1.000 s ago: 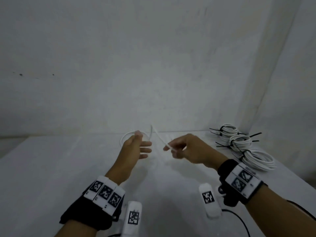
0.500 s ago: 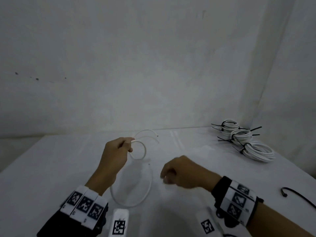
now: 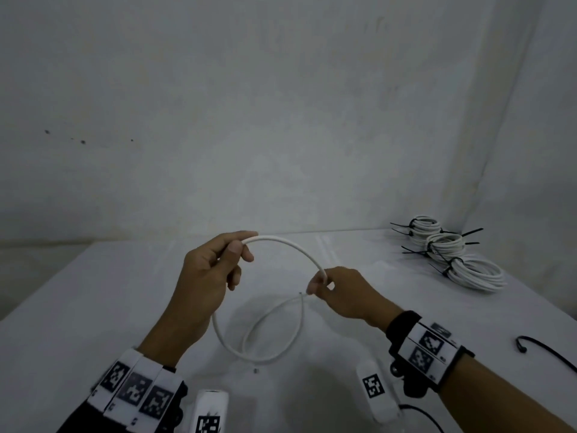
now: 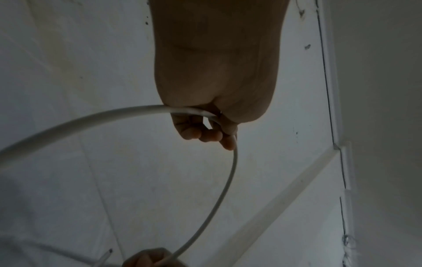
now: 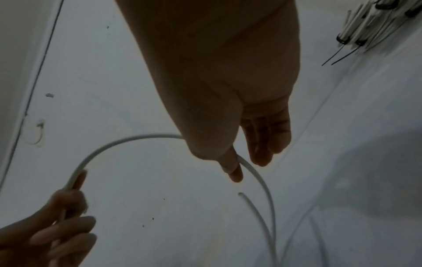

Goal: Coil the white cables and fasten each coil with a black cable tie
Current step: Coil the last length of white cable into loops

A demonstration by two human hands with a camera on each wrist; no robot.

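Half a second ago the right hand (image 3: 340, 292) hung closed and empty; now it pinches the thin white round cable (image 3: 290, 245) beside the left hand (image 3: 212, 270), which grips the other end, so an arch stands above the white tabletop (image 3: 78, 307) and a new turn is probably starting. No containers show; three tied white coils (image 3: 452, 254) lie far right, one loose black cable tie (image 3: 543, 348) nearer.

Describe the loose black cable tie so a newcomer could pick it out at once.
Start at the white table and follow its right edge toward the camera, past the tied coils in the far right corner. The loose black cable tie lies alone beyond the right hand, fastened round nothing, unlike the ties cinched on those coils.
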